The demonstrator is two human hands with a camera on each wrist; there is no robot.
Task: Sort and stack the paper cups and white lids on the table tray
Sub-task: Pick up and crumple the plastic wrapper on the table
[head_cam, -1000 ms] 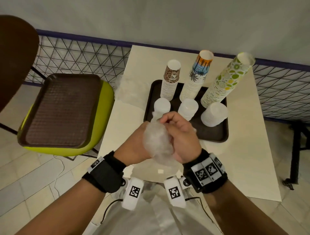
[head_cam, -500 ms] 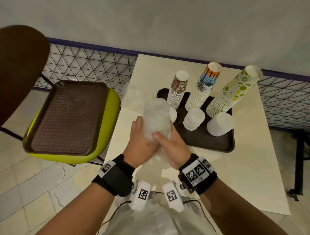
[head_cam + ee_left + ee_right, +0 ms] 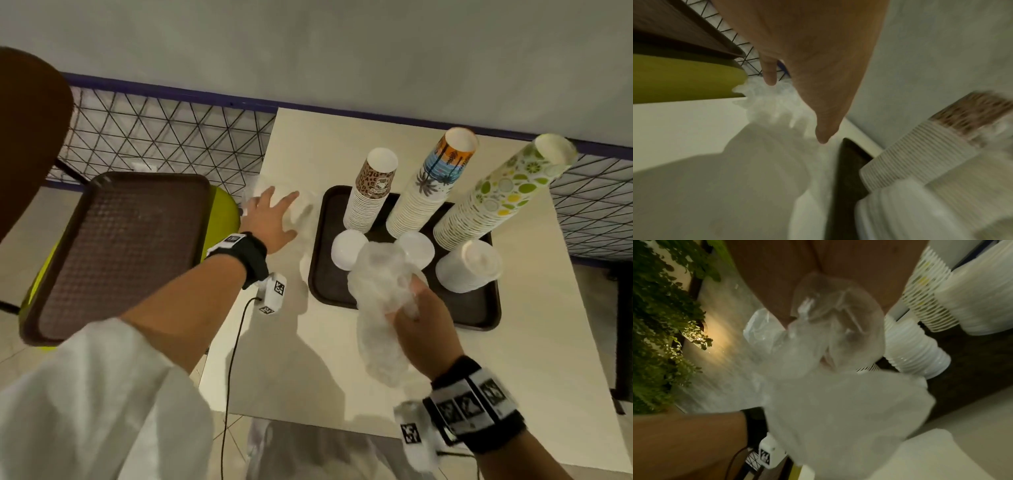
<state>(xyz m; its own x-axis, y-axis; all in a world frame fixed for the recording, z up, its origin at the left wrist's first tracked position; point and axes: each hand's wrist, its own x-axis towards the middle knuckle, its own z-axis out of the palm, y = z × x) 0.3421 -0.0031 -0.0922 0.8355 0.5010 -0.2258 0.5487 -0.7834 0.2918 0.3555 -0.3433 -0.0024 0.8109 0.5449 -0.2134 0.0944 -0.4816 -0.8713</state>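
On the dark table tray point(image 3: 476, 317) stand three tall cup stacks: a brown leopard-print stack point(image 3: 371, 192), a palm-print stack point(image 3: 431, 185) and a leaning lime-print stack point(image 3: 493, 198). In front of them sit white lid stacks point(image 3: 346, 248), point(image 3: 419, 246), point(image 3: 469, 265). My right hand point(image 3: 419, 320) grips a crumpled clear plastic bag point(image 3: 380, 308) over the tray's front edge; the bag point(image 3: 828, 369) fills the right wrist view. My left hand point(image 3: 270, 219) reaches with fingers spread over another crumpled plastic wrap point(image 3: 301, 209) left of the tray. That wrap point(image 3: 768, 104) lies under the fingertips point(image 3: 769, 81).
A cream table point(image 3: 534, 359) carries the tray. To the left, a second brown tray point(image 3: 116, 253) lies on a lime-green chair point(image 3: 224, 212). A black wire-mesh fence point(image 3: 164, 137) and a grey wall run behind. A black cable point(image 3: 236, 346) hangs from my left wrist.
Both hands held the plastic bag together before. The left hand has let go and moved far left to the other wrap, while the right hand carried the bag right, toward the tray.
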